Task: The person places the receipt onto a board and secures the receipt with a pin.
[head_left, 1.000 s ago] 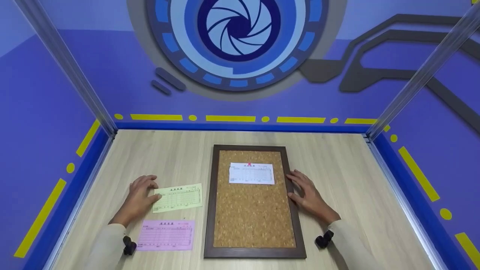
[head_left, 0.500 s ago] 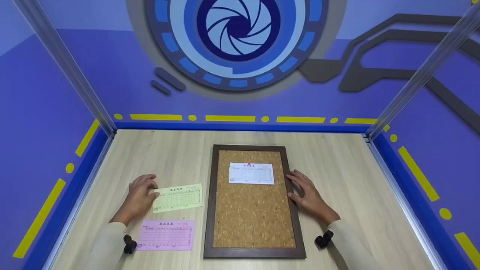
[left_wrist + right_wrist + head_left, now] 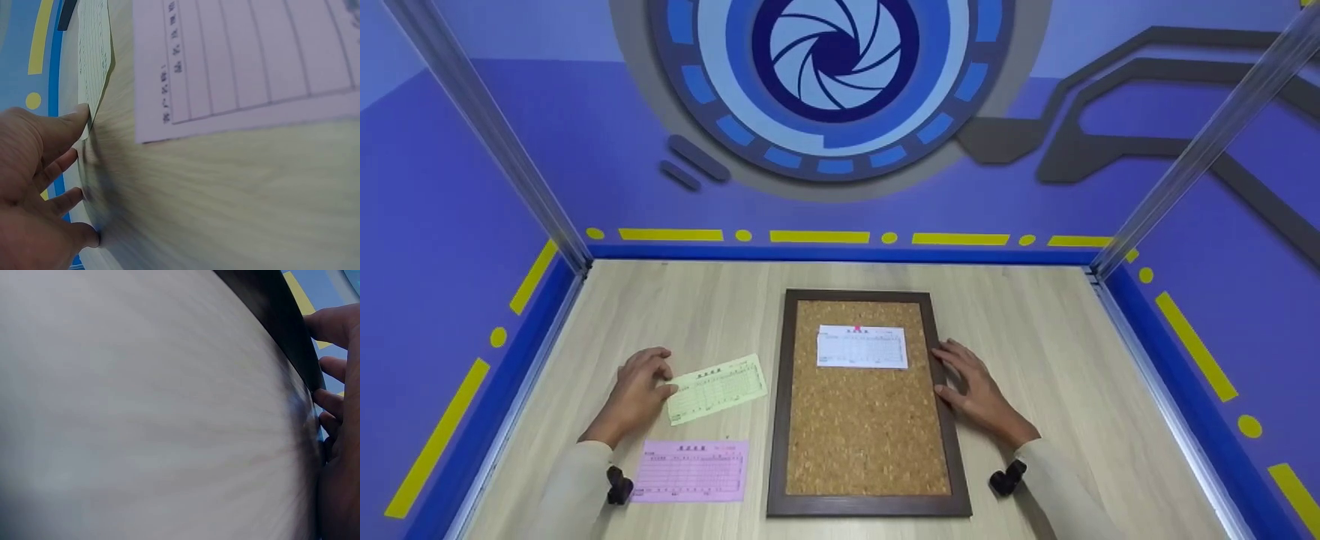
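In the head view my left hand [image 3: 634, 397] is at the left edge of a pale green printed slip [image 3: 717, 390]. The left wrist view shows its thumb touching the slip's corner, with the other fingers spread apart and their tips at the wooden tabletop. My right hand [image 3: 979, 394] rests its fingertips against the right side of a cork board [image 3: 864, 435] in a dark brown frame. A white printed slip [image 3: 862, 349] lies on the board's upper part, with a small pink pin [image 3: 857, 328] at its top edge. The right wrist view shows the dark frame [image 3: 270, 315] beside the fingers.
A pink printed slip [image 3: 690, 471] lies below the green one, near the left sleeve. The light wooden table [image 3: 1035, 322] is bounded by blue-purple walls with yellow marks and metal corner posts. Each wrist wears a small black camera.
The green slip has turned counterclockwise, its right end swinging away from me. Both hands stay nearly where they were, and the board and the other slips lie as before.
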{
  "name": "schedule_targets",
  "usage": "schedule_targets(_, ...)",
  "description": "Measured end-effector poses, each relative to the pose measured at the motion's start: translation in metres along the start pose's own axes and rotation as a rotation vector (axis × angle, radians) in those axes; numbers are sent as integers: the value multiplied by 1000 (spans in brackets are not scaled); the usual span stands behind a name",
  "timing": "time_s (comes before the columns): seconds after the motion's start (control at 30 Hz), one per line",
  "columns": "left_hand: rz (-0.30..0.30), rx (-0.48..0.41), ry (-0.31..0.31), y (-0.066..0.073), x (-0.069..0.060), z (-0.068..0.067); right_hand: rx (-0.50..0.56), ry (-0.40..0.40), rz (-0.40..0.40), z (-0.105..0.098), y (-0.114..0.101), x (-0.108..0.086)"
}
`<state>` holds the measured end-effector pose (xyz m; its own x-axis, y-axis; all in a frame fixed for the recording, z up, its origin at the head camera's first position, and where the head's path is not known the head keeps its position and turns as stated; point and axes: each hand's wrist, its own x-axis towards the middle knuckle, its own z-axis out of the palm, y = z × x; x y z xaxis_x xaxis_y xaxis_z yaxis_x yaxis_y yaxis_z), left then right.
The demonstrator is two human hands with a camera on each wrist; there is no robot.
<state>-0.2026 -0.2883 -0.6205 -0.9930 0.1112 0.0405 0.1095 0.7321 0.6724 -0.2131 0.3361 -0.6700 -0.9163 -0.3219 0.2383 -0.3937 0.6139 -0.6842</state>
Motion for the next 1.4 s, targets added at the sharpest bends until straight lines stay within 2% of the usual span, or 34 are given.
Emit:
schedule_targets(0.2,-22,-4,-12,1,2,-2,-6,-1,8,-1,-1,0)
schedule_targets(0.53,2,-2,13,2,1,-1,-26,-2,2,-2,-3,-1)
schedule_targets(0.93,-83,-38,46,10,1,-4,-17,5,-36,-1,0,0)
schedule_targets(1.2,-59,2,97,16,3,-7,-20,0,6,1,-2,1)
schedule_targets(1.4,-54,-14,82,21,4,-8,-35,-12,34,0,-5,1)
